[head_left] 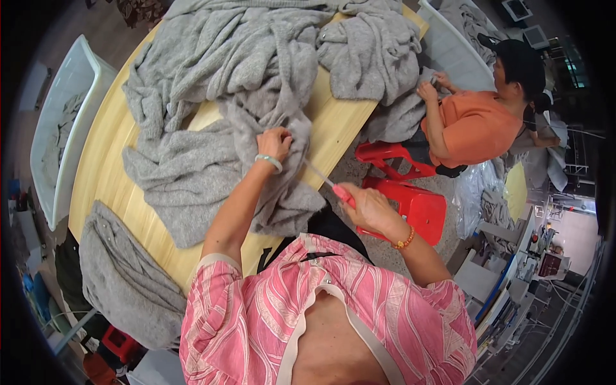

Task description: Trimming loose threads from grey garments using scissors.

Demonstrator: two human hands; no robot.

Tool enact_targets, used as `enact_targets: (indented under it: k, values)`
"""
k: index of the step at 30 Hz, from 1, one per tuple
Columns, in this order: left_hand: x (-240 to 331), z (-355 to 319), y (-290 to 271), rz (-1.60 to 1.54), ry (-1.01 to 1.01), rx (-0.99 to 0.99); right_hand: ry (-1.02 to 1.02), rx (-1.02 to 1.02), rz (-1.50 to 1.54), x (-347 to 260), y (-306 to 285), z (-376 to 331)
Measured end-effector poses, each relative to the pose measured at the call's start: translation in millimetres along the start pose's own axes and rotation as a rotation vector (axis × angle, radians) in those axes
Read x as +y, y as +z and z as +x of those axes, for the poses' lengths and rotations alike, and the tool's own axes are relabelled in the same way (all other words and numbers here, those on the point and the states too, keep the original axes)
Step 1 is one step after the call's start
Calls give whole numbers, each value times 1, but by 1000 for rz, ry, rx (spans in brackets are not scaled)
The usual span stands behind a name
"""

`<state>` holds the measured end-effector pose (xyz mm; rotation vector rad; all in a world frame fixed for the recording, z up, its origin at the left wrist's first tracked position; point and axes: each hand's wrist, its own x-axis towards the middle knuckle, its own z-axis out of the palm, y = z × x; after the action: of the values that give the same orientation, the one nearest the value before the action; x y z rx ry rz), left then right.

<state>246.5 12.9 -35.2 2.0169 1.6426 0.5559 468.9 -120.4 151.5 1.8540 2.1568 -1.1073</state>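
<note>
A fuzzy grey knit garment (192, 167) lies spread over the near part of the wooden table. My left hand (274, 144), a pale bangle at its wrist, has its fingers closed on a fold of this knit. To the right, past the table's edge, my right hand (372, 208) grips a slim metal-shafted tool (343, 194) by its pink-red handle. The shaft points up and left, toward the garment; its tip is too faint to tell whether it touches the wool.
More grey knitwear (244, 58) is heaped across the far side of the wooden table (106, 170). Another garment (128, 276) drapes over its near left edge. White bins (96, 70) flank the table. At right are red stools (427, 215) and a co-worker in orange (475, 125) handling grey knit.
</note>
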Motion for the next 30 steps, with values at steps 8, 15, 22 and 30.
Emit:
enact_targets:
  k: [8, 15, 22, 30]
  values:
    - [51, 40, -44, -568, -157, 174, -240, 67, 307, 62, -37, 44]
    - [63, 116, -77, -277, -211, 17, -366, 81, 198, 96, -97, 106]
    - [213, 38, -232, -808, 740, -318, -500, -395, 56, 92, -109, 129]
    - [249, 73, -221, -809, 959, -350, -1042, 226, 658, 36, -124, 190]
